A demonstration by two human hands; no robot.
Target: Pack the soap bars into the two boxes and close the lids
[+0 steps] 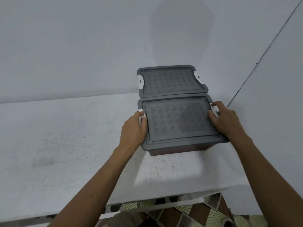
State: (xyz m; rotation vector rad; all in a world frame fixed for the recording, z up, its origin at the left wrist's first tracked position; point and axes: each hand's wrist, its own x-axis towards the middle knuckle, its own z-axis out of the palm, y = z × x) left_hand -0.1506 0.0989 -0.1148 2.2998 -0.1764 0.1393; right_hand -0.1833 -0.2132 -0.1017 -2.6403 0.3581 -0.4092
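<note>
Left hand [133, 128] fingers curl round the white left latch [141, 120], and right hand [224, 119] fingers pinch the white right latch [214, 110] of the near box [178, 122], its grey lid on. The far box [168, 81], also lidded, touches it behind; the contents of both are hidden. Both sit on a white ledge [65, 145] by a white wall [82, 46].

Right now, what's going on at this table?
A person is working on the near box, which has its grey lid on. The left hand grips its white left latch and the right hand grips the right latch. The far box directly behind also has its lid on. No soap bars are in view. Both boxes sit on the white table.
</note>
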